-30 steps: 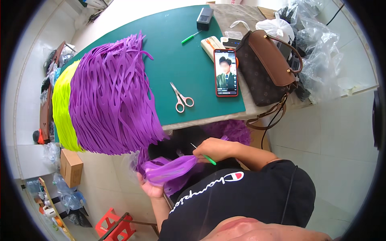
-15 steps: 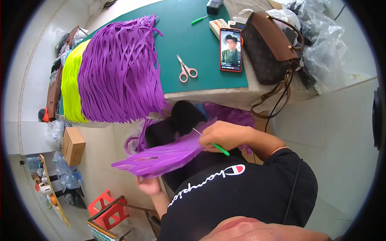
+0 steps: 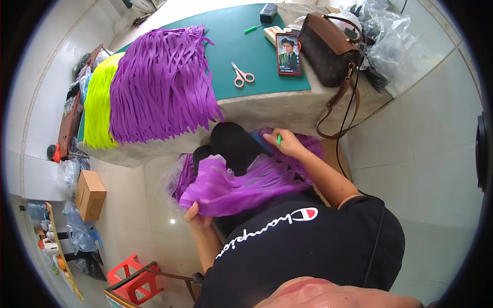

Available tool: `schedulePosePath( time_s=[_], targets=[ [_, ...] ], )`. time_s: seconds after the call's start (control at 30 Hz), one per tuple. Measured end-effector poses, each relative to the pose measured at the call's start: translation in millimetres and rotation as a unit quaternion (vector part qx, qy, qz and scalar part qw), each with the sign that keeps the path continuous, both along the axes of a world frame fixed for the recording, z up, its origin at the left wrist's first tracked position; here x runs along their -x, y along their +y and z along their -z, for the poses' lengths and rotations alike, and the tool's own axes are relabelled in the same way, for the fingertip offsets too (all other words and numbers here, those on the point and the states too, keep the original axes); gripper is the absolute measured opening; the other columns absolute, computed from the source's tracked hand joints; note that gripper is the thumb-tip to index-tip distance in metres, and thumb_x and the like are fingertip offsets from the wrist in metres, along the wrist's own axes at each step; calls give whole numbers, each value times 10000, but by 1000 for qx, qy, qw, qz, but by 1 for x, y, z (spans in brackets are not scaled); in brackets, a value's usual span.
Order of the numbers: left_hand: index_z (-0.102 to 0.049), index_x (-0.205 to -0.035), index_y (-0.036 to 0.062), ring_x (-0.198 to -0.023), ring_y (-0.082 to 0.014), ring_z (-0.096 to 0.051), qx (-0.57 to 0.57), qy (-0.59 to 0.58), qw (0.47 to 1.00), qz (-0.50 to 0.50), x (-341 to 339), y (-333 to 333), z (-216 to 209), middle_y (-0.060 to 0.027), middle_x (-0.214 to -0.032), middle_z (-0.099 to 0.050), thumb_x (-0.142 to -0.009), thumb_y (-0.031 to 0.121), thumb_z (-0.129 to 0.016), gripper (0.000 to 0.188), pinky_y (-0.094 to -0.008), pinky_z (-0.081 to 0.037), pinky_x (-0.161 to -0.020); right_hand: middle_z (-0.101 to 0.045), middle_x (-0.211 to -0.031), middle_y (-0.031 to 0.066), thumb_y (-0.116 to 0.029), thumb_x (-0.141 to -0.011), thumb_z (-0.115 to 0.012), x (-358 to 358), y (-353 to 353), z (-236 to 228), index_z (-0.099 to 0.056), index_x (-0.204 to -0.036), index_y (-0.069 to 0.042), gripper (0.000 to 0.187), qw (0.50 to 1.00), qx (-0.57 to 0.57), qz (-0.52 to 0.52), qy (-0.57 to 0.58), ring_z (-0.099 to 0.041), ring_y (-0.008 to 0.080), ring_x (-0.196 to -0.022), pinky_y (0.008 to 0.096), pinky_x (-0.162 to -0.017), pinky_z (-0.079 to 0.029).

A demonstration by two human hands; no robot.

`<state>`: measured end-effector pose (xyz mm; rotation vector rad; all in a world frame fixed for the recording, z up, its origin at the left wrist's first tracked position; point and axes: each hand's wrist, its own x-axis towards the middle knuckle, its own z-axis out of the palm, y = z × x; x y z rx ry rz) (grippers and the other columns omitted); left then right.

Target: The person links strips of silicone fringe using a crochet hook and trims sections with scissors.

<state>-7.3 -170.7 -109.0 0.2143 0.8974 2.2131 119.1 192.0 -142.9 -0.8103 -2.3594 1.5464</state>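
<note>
My left hand [image 3: 198,215] is closed on the near left end of a purple slit sheet [image 3: 226,192]. That sheet lies bunched and spread over my black-clad lap, blurred in parts. Out over the right side of my lap, my right hand [image 3: 286,143] is closed round a thin tool with a green handle [image 3: 279,139]; its tip is hidden. The hand is beside a heap of purple strips [image 3: 312,149] hanging between my knees and the table. More purple strips [image 3: 182,177] hang at the left of my knees.
The table's green mat [image 3: 226,49] bears purple fringed sheets [image 3: 162,84], yellow-green fringed sheets [image 3: 97,102], pink-handled scissors [image 3: 242,76], a phone [image 3: 288,54] and a green pen-like tool [image 3: 253,29]. A brown handbag [image 3: 328,51] stands right. Left are a cardboard box [image 3: 91,196] and red stool [image 3: 134,280].
My right hand has moved away and slightly right with the green-handled tool, off the sheet's right end. The raised, stretched sheet has dropped and bunched over my lap; my left hand still grips it.
</note>
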Motion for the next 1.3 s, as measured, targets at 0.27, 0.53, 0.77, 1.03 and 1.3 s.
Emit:
schedulePosePath(
  time_s=[0.27,0.53,0.77,1.03,1.3],
  targets=[
    [-503,-1271,-71,-1121,-328,-594,-38,304,933,186,-10,6,-110,-189,-1233,-593,-684,205,-773,703,-430,-435,-1000,-684,-1037,169,-600,-898,-565,46,-31,-36,-620,-1151,93,740,953,282,27,-108,-663,228,-928,337,-833,-515],
    [-592,-1126,-50,-1028,-280,-608,-171,475,845,176,-7,15,-112,-141,-1066,-655,-643,124,-803,556,-404,-451,-921,-685,-1095,97,-352,-1000,-473,-12,-53,-101,-636,-1207,-8,434,939,321,71,97,-647,168,-948,258,-831,-493],
    [-511,-1216,-100,-695,-228,-608,-225,84,946,216,-34,14,-73,-225,-1038,-651,-760,250,-690,602,-335,-488,-622,-692,-1019,94,-322,-989,-478,24,-41,-35,-651,-1143,17,411,939,322,78,93,-619,137,-918,255,-826,-468],
    [-435,-1314,-110,-1165,-375,-571,-127,-81,982,116,-51,35,-65,-255,-1246,-579,-706,75,-613,660,-477,-431,-1039,-659,-902,52,-296,-1023,-476,8,-35,-53,-624,-918,21,365,955,149,152,208,-543,87,-813,256,-753,-448],
    [-338,-1391,-106,-1243,-410,-496,-153,-79,976,137,-44,96,-90,-264,-1339,-499,-583,40,-584,858,-503,-376,-1086,-586,-847,85,-197,-882,-715,-8,-37,-129,-342,-734,-72,421,900,188,-313,240,-458,156,-739,297,-683,-429]
  ],
)
